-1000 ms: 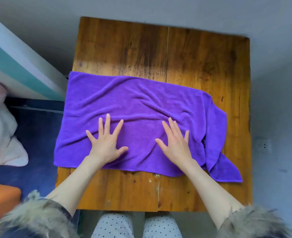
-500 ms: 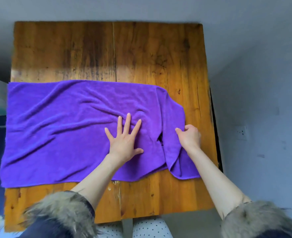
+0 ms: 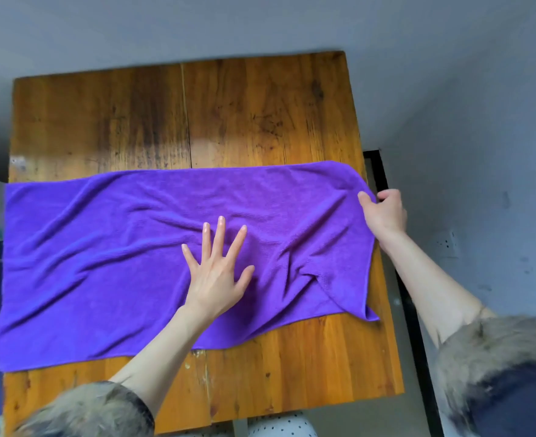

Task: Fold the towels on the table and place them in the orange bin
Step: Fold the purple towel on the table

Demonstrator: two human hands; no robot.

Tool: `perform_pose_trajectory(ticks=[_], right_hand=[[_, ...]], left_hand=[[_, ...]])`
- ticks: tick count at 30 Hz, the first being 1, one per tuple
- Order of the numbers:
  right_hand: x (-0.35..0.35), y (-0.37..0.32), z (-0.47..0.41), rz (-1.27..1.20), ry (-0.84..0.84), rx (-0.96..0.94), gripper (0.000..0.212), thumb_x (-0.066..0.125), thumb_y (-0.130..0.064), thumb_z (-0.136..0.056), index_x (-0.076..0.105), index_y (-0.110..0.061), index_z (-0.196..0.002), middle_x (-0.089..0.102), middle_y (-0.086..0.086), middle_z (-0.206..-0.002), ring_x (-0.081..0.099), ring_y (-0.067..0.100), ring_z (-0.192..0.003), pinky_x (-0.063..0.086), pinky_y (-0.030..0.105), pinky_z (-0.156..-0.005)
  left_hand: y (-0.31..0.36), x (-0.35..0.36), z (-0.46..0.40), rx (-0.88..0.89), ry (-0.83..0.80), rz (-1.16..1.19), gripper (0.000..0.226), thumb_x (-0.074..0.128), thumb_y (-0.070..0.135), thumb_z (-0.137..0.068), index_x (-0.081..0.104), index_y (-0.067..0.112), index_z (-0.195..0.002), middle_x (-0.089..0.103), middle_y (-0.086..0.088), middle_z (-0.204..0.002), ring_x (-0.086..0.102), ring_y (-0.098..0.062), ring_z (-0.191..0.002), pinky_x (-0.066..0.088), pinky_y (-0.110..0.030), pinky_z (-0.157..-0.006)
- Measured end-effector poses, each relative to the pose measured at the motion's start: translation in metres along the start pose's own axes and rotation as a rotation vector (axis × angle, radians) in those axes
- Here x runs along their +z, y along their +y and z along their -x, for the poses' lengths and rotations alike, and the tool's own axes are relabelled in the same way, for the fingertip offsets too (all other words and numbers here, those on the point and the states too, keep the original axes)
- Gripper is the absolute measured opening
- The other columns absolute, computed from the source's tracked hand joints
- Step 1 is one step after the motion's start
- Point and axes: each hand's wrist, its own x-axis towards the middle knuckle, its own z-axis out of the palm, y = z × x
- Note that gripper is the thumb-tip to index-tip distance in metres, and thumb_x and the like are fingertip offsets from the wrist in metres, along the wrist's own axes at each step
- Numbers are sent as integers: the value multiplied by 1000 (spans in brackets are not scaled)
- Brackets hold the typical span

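Observation:
A purple towel (image 3: 108,247) lies spread across the wooden table (image 3: 228,115), wrinkled, its left end hanging past the table's left edge. My left hand (image 3: 216,269) presses flat on the towel's middle with fingers spread. My right hand (image 3: 383,212) grips the towel's right edge near the far right corner, at the table's right edge. The near right corner of the towel is bunched in a fold. The orange bin is out of view.
The far half of the table is bare wood. A grey wall with a socket (image 3: 446,244) stands to the right, a black frame (image 3: 399,279) runs along the table's right side. Grey floor lies beyond the table.
My right hand has drawn the folded-over right end of the towel outward to the right, flattening it. My left hand stays pressed on the middle. The view shifted right.

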Motion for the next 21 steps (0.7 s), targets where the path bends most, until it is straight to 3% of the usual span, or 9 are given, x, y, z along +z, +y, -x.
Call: perform_pose_trajectory(ticks=[2, 7, 12, 14, 17, 21], right_hand=[[4, 18, 7, 47, -52, 58, 35, 57, -44, -86, 51, -12, -96, 55, 11, -96, 55, 30, -97, 35, 32, -69], [2, 59, 46, 109, -163, 106, 29, 61, -38, -86, 56, -9, -84, 60, 6, -88, 56, 30, -95, 37, 31, -69], [6, 81, 76, 146, -266, 108, 27, 63, -37, -85, 53, -13, -91, 53, 0, -87, 48, 23, -84, 37, 30, -70], [7, 92, 81, 181, -281, 115, 26, 62, -35, -86, 51, -13, -80, 54, 1, -83, 50, 25, -83, 40, 31, -69], [-1, 107, 83, 167, -227, 137, 37, 55, -30, -92, 37, -15, -63, 47, 2, -67, 49, 27, -76, 36, 31, -61], [-22, 125, 79, 18, -70, 157, 31, 50, -34, -94, 42, -16, -70, 53, 4, -76, 51, 28, -79, 37, 32, -65]], left_hand=[[8, 6, 0, 52, 15, -22, 73, 29, 59, -81, 5, 38, -147, -8, -3, -158, -14, -30, -143, 3, -71, -103], [32, 25, 5, 205, -75, -113, 77, 35, 66, -76, 20, 35, -145, 7, -7, -158, 3, -34, -144, 12, -77, -96], [37, 35, 1, 162, -105, -158, 87, 22, 76, -69, 12, 39, -147, -9, 2, -158, -12, -30, -144, -1, -73, -101], [38, 32, -2, 157, -119, -165, 88, 16, 78, -67, 9, 41, -147, -13, 4, -157, -16, -28, -143, -2, -72, -101], [40, 27, -6, 145, -140, -121, 89, 13, 80, -67, 10, 41, -147, -14, 5, -157, -19, -27, -143, -2, -73, -101], [46, 26, -4, 163, -137, -95, 89, 12, 79, -67, 7, 41, -147, -16, 2, -157, -21, -27, -142, -2, -72, -102]])
